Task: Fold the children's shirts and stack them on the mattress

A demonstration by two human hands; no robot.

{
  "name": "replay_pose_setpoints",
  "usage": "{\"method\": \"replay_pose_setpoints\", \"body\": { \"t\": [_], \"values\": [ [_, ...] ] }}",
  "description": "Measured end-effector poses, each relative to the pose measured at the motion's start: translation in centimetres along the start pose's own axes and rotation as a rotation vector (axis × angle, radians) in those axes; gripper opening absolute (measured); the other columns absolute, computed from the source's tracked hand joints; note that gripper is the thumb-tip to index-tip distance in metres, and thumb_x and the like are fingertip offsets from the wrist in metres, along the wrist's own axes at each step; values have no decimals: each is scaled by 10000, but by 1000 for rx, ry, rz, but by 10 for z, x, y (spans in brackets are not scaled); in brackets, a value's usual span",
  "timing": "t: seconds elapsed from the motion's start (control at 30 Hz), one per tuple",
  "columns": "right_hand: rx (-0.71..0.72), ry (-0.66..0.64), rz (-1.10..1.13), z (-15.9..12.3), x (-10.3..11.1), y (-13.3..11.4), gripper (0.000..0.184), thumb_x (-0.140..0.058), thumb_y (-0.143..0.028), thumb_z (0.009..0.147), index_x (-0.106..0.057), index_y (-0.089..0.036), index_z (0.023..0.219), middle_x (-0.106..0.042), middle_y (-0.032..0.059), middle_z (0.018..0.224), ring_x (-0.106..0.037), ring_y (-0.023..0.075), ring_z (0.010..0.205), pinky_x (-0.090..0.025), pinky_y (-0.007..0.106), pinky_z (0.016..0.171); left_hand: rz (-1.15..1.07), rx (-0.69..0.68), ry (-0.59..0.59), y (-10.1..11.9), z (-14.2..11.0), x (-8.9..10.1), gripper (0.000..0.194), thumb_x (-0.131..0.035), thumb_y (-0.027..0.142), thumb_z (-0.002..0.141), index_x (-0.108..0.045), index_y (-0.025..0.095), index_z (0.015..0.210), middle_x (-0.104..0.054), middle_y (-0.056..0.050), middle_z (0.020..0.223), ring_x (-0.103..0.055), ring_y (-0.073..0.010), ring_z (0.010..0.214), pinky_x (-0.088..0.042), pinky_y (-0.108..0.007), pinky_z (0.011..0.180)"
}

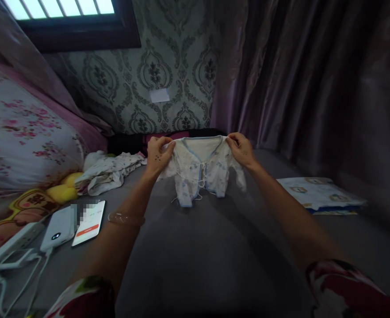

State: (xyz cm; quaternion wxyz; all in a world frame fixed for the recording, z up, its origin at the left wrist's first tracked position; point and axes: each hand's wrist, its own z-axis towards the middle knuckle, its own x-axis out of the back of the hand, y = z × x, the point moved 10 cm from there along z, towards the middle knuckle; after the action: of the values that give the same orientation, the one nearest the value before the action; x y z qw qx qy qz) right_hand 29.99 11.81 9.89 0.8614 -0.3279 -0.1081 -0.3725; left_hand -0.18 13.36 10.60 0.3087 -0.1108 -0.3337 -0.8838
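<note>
**Baby shirt held spread by its shoulders above a grey bed**

The left hand [157, 154] and right hand [239, 148] each pinch one shoulder of a small white baby shirt [200, 170], fingers closed on the cloth at either end of the blue-trimmed neckline. Held this way, at two points well apart, the shirt hangs flat and open-faced toward the wearer of the camera, its tie strings dangling at the centre front and its sleeves drooping beside the body. The hem appears to brush or hang just above the grey bed [195, 247]; contact cannot be confirmed.

Left of the shirt, a crumpled pile of pale garments [110, 170] lies on the bed, just beside the left hand. Further left of the shirt rest a yellow soft toy [64, 187], a phone [89, 217], a white power bank [58, 229] with cables, and a floral pillow [22, 137]. Right of the shirt, well apart, lies a flat folded printed cloth [319, 194]. Behind the shirt stand patterned wallpaper [155, 70] and a dark curtain [314, 79].
</note>
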Motion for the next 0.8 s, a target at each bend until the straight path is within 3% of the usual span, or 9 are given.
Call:
{"method": "replay_pose_setpoints", "body": {
  "t": [0.1, 0.3, 0.47, 0.6, 0.7, 0.8],
  "values": [
    [84, 42, -125, -10, 10, -20, 332, -408, -466, 948, -622, -215, 974, -610, 86, 961, -568, 231, 940, -441, 356, 835, 133, -63, 87, 18, -10, 16, 216, -592, 403, 816, -686, 214, 859, -519, -49, 871, -487, -240, 934, -364, -383, 884],
    [173, 17, -328, -35, 26, -56, 369, -354, -484, 983, -630, -254, 1066, -585, 68, 1017, -578, 218, 912, -464, 329, 763, 285, -190, 177, 47, -34, 48, 173, -606, 374, 835, -682, 228, 888, -538, -81, 943, -479, -272, 989, -351, -447, 906],
    [232, -33, -227, -51, 50, -95, 325, -414, -464, 967, -658, -265, 1049, -610, 65, 936, -589, 220, 875, -478, 360, 791, 355, -267, 226, 73, -59, 93, 148, -622, 379, 832, -692, 259, 886, -530, -65, 932, -496, -248, 958, -385, -442, 898],
    [174, -96, -65, -54, 76, -127, 266, -515, -471, 922, -693, -285, 989, -653, 61, 911, -608, 250, 886, -476, 388, 777, 373, -310, 268, 108, -74, 136, 170, -637, 373, 830, -704, 264, 942, -549, -59, 953, -520, -246, 980, -426, -442, 888],
    [37, -220, 61, -51, 76, -127, 253, -576, -496, 878, -712, -292, 940, -685, 46, 909, -624, 256, 880, -479, 361, 719, 362, -241, 192, 115, -70, 148, 144, -632, 378, 821, -702, 285, 905, -574, -46, 928, -535, -266, 993, -433, -441, 842],
    [-78, -439, 152, -54, 43, -97, 285, -599, -513, 842, -727, -263, 892, -701, 34, 863, -631, 236, 816, -477, 323, 659, 353, -146, -61, 87, -63, 117, 232, -579, 429, 830, -703, 233, 834, -569, -54, 864, -549, -249, 891, -436, -406, 776]
  ]
}}
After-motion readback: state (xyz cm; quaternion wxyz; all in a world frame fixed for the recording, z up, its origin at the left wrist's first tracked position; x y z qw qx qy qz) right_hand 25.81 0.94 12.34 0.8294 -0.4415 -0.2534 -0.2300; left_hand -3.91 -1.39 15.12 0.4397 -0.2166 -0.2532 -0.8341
